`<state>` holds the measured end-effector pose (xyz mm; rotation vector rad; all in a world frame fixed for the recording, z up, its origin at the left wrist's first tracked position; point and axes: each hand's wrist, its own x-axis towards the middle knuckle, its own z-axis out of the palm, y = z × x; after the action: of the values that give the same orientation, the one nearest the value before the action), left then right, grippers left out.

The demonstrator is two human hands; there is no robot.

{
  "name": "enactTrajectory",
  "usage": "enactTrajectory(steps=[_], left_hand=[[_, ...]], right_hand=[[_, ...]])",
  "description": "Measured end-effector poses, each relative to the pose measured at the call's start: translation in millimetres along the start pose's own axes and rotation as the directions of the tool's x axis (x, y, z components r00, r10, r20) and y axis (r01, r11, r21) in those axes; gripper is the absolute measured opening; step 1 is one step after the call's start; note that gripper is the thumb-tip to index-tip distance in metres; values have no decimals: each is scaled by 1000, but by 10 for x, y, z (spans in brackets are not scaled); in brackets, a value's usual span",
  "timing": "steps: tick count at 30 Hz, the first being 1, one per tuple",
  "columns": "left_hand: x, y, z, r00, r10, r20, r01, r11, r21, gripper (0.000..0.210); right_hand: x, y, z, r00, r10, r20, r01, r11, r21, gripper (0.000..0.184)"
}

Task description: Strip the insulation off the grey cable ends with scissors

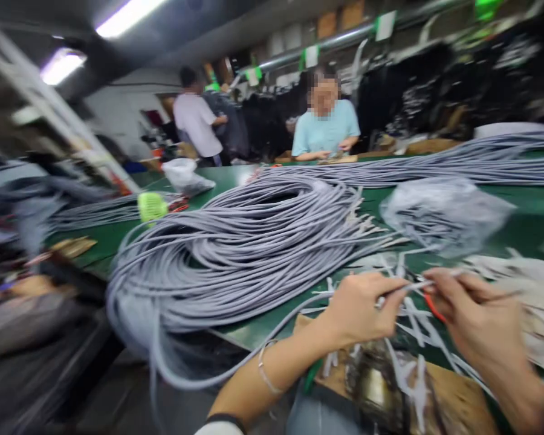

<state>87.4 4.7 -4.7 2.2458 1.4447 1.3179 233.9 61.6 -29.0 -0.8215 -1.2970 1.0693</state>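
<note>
While the left hand [360, 308] pinches the end of a grey cable [408, 289] between closed fingers, the right hand [474, 320] meets it with fingers curled round what looks like a red-handled tool [433, 307], though blur hides its shape. Both hover over the near edge of the green bench [526, 220], amid white offcuts [410, 326], beside a large coil of grey cable [249, 248] and a clear plastic bag [444, 211].

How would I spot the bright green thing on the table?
Start at the long green table and its big coil of grey cable. Look just past the coil's left edge, near a crumpled clear plastic bag. The small green object there is the only neon yellow-green item among the grey cables.
</note>
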Motion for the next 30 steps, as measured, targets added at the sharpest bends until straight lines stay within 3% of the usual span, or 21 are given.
enactTrajectory(steps=[2, 5, 14, 19, 23, 26, 30], left_hand=[[6, 10, -2, 1000, -21, 17, 21, 999, -35, 26], [9, -4, 27, 999, -35, 38, 38, 997, -68, 27], [-13, -23, 67, 991, -127, 34, 132, 974, -184, 27], [5, -10, 25, 987, -162, -12, 158, 975, -158, 27], [8, 3, -24, 980, -175, -91, 166, 981, -96, 27], [7, 4, -36, 980, -159, -117, 155, 987, -47, 27], [5, 8, -27, 983, -136, -123, 136, 991, -10, 27]], right_hand=[[20, -72, 42, 992, 126, -19, -123, 987, 106, 21], [48, -128, 64, 994, 107, -28, -104, 990, 93, 22], [-12, -157, 110, 991, 98, 92, -99, 995, 8, 29], [-44, -170, 82, 993, -29, 113, 58, 961, -269, 28], [-111, -208, 82, 961, -234, 150, 278, 786, -552, 19], [-148, -211, 100, 903, -354, 244, 426, 659, -620, 22], [-167, -193, 110, 880, -392, 268, 469, 627, -621, 19]])
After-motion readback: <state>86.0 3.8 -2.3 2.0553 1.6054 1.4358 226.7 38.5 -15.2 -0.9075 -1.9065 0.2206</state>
